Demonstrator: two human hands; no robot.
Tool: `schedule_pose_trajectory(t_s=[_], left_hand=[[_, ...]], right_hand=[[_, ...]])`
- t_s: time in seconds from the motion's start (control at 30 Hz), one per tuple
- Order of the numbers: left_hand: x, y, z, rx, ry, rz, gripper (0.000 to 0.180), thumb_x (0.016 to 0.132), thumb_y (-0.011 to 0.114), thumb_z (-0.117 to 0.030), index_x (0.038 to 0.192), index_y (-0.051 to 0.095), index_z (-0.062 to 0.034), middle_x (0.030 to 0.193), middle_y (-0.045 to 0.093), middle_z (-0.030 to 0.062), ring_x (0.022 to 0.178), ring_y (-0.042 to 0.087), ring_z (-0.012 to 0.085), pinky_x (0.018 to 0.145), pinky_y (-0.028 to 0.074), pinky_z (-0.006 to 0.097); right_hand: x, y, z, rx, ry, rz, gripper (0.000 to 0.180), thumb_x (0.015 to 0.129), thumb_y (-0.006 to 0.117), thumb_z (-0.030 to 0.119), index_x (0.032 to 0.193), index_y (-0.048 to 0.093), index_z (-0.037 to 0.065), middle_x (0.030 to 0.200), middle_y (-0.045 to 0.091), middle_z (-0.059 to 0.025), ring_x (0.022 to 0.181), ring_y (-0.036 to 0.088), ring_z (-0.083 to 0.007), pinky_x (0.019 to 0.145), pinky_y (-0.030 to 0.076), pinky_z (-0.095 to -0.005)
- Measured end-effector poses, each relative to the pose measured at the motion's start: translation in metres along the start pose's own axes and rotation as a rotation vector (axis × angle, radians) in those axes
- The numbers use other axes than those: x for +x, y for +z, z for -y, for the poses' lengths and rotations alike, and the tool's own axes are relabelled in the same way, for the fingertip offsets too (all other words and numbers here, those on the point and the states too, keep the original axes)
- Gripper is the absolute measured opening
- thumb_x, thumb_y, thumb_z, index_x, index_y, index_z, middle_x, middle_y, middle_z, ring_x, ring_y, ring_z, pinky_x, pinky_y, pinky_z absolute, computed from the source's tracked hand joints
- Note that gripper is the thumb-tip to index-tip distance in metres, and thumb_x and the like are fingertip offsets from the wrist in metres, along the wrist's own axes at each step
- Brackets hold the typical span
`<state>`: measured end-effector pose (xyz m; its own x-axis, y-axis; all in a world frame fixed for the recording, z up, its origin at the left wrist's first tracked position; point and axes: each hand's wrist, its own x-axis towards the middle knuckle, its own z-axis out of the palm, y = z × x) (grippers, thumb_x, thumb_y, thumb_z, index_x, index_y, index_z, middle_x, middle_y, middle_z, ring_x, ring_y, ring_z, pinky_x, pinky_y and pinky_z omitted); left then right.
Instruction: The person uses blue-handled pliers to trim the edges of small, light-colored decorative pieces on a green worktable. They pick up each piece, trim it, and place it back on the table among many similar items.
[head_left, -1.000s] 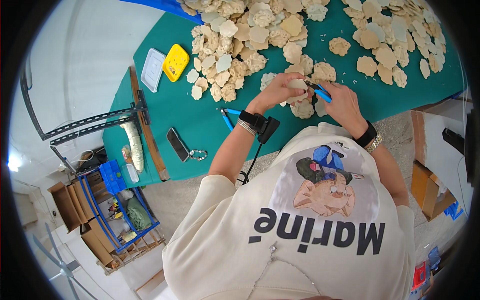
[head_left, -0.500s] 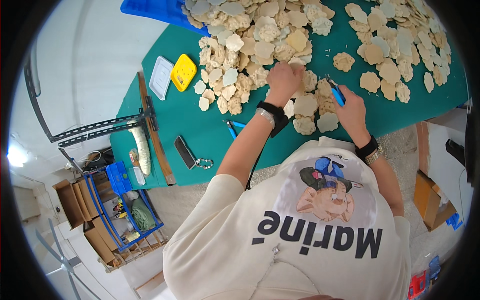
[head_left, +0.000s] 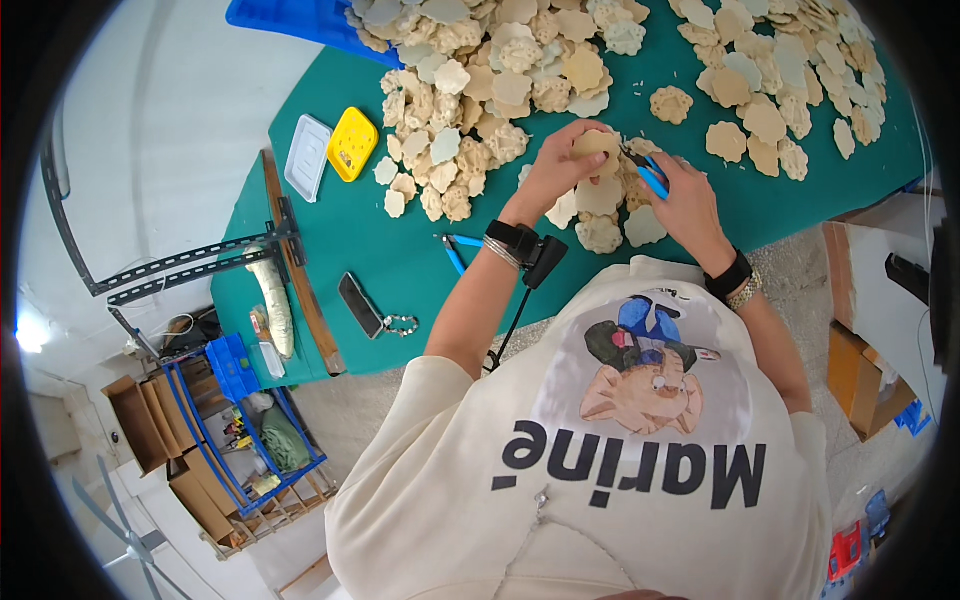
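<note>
A flat beige piece with a scalloped edge is pinched between the fingers and thumb of my left hand. My right hand is closed around blue-handled nippers, whose jaws are at the right edge of that piece. Whether the jaws touch it I cannot tell. Just below both hands, a small group of similar pieces lies on the green tabletop, some smooth side up and some with bumpy relief up. My left hand partly covers this group.
Heaps of beige pieces lie at the back beside a blue bin; another heap is at right. Left are a yellow tray, a white tray, spare blue-handled cutters, a phone and a wooden strip.
My left hand has lifted a scalloped piece from the pile and brought it nearer. The nippers in my right hand have moved left to its edge. The view has shifted slightly.
</note>
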<state>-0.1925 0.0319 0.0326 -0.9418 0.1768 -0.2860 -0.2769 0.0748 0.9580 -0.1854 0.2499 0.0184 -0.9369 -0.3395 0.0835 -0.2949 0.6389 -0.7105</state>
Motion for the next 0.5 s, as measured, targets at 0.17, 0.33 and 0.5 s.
schedule_pose_trajectory(t_s=[0.17,0.33,0.5], left_hand=[[-0.011,-0.001,-0.002,-0.081,-0.010,0.080,0.028,0.092,0.063,-0.006,0.119,0.059,-0.0085,0.107,0.065,0.0023,0.097,0.062,0.0116,0.073,0.053,0.028],[-0.013,0.002,-0.003,-0.050,-0.019,0.078,0.027,0.091,0.063,-0.004,0.118,0.060,-0.0096,0.107,0.065,0.0015,0.097,0.061,0.0116,0.072,0.053,0.028],[-0.014,0.002,-0.002,-0.044,-0.014,0.072,0.027,0.091,0.063,-0.004,0.118,0.060,-0.0094,0.107,0.064,0.0013,0.098,0.061,0.0118,0.072,0.053,0.028]], right_hand=[[-0.003,-0.004,0.008,-0.058,0.010,0.052,0.036,0.085,0.068,0.021,0.116,0.061,0.005,0.093,0.064,-0.0155,0.085,0.064,-0.0341,0.072,0.052,-0.0437],[-0.004,-0.009,0.011,-0.044,0.051,0.107,0.036,0.085,0.068,0.022,0.116,0.061,0.005,0.093,0.064,-0.0156,0.085,0.063,-0.0343,0.073,0.052,-0.0437],[-0.005,-0.007,0.009,-0.056,0.036,0.104,0.036,0.085,0.069,0.023,0.116,0.061,0.005,0.092,0.063,-0.0161,0.084,0.063,-0.0346,0.073,0.052,-0.0438]])
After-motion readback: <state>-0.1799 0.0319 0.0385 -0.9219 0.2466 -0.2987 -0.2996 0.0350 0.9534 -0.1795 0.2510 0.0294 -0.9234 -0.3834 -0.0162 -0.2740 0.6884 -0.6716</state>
